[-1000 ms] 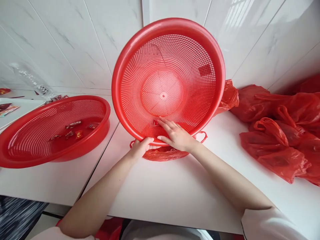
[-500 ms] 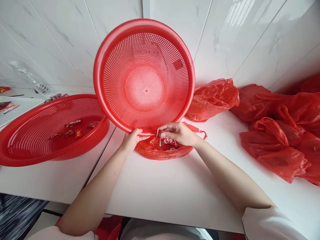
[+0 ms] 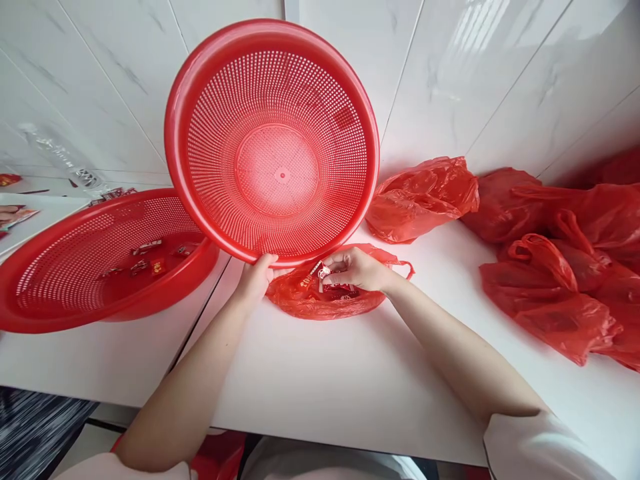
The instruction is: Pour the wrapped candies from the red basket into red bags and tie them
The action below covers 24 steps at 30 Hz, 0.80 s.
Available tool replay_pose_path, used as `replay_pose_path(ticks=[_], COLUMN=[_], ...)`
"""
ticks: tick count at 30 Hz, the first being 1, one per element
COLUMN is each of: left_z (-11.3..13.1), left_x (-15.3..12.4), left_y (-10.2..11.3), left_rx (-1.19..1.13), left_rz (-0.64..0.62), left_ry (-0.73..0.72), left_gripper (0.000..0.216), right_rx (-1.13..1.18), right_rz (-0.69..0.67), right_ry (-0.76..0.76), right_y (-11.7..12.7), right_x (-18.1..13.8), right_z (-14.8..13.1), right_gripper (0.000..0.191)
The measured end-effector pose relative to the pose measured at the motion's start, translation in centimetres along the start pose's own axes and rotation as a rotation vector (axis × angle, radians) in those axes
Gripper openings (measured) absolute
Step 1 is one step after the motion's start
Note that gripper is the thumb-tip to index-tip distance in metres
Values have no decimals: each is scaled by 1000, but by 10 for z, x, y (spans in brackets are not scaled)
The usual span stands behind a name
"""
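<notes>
My left hand point(image 3: 256, 275) grips the lower rim of a round red perforated basket point(image 3: 273, 140), which is held up on edge with its inside facing me. My right hand point(image 3: 356, 269) is closed in a pinch on a small red and white packet point(image 3: 326, 272). It hovers just over a red plastic bag point(image 3: 325, 297) that lies on the white table point(image 3: 350, 387) below the basket, with more packets inside it.
A second red perforated basket point(image 3: 103, 257) lies on the table at the left with a few small packets in it. Several crumpled red plastic bags point(image 3: 550, 267) are piled at the right along the tiled wall. Another person's fingers show at the far left edge.
The tilted basket has swung left and up off the bag. My right hand left the basket's inside and now pinches a packet over the uncovered bag.
</notes>
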<state>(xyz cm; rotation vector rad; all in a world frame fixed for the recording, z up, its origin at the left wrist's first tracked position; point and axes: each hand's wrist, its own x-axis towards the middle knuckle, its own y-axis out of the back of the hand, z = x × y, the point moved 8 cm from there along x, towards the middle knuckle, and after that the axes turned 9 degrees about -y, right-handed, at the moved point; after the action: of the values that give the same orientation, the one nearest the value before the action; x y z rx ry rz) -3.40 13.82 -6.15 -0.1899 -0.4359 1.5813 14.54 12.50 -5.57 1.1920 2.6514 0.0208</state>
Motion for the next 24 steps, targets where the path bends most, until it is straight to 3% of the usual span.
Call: replay_pose_path(ticks=[7, 11, 15, 20, 24], left_z=[0, -2, -5, -6, -6], left_x=[1, 1, 1, 0, 0], left_y=[0, 2, 5, 6, 4], left_rx=[-2, 7, 23, 32, 45], left_rz=[-2, 6, 40, 33, 6], left_ry=[8, 0, 11, 13, 13], left_gripper=[17, 18, 16, 16, 8], right_rx=[203, 86, -196, -276, -235], right_rz=[-25, -13, 80, -143, 0], right_ry=[-92, -99, -37, -148, -152], right_y=[4, 1, 3, -13, -3], right_x=[4, 2, -2, -3, 3], right_z=[13, 10, 1, 22, 27], right_gripper=[36, 32, 26, 26, 31])
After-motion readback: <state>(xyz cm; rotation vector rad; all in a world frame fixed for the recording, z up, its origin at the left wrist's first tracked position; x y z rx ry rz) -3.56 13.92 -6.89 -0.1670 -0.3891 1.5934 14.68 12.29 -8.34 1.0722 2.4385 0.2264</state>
